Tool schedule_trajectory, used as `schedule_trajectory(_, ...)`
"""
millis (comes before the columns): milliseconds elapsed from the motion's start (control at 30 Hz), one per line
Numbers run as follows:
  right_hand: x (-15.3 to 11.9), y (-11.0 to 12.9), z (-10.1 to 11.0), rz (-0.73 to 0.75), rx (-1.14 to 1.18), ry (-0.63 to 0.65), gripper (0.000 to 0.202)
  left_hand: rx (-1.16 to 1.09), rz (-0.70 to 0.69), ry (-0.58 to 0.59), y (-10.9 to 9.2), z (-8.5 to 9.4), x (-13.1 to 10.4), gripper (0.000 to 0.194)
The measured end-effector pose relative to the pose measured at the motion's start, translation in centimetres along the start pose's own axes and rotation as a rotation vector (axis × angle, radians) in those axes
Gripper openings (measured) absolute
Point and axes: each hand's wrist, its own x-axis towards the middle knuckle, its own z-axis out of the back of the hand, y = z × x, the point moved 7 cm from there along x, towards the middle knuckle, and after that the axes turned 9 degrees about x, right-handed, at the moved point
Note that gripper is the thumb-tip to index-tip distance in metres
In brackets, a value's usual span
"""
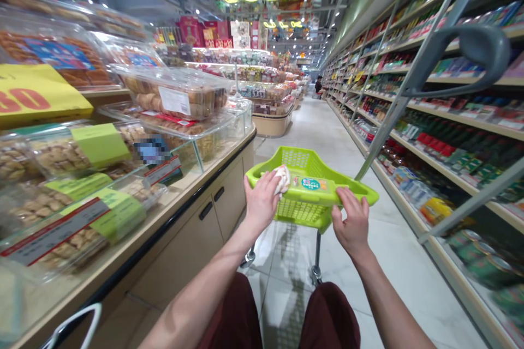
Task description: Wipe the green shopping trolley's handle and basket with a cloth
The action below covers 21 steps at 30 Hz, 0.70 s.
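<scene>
A lime-green plastic shopping cart (306,194) stands in the aisle right before my knees, with a round teal sticker on its handle panel. My left hand (262,199) is closed on a crumpled white cloth (283,179) with faint coloured marks, pressed against the left part of the cart's handle. On the right end of the handle, my right hand (351,220) grips the rim, fingers over the top and thumb on the near side. The inside of the basket shows only in part.
On the left runs a counter (229,161) with packed pastries (176,92) and price cards. Tall shelves (462,136) of goods line the right. A grey metal frame (385,131) with a looped handle (497,60) slants beside the cart. Far down the aisle is a person (318,87).
</scene>
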Motion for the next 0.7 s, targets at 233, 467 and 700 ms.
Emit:
schedule_trajectory(233,0.8,2.4,-0.3,0.011,0.083,-0.044,0.038,-0.055,-0.126,0.051,-4.4,-0.7,0.7,0.042)
schedule_trajectory(467,2.2,6.6,-2.3,0.153,0.193,0.042,0.041,-0.159,-0.120,0.083,-5.5,-2.2,1.4,0.060)
schedule_trajectory(700,3.9,6.9,-4.7,0.099,0.076,0.051,0.023,-0.034,-0.137,0.205,-0.7,-1.1,0.2,0.064)
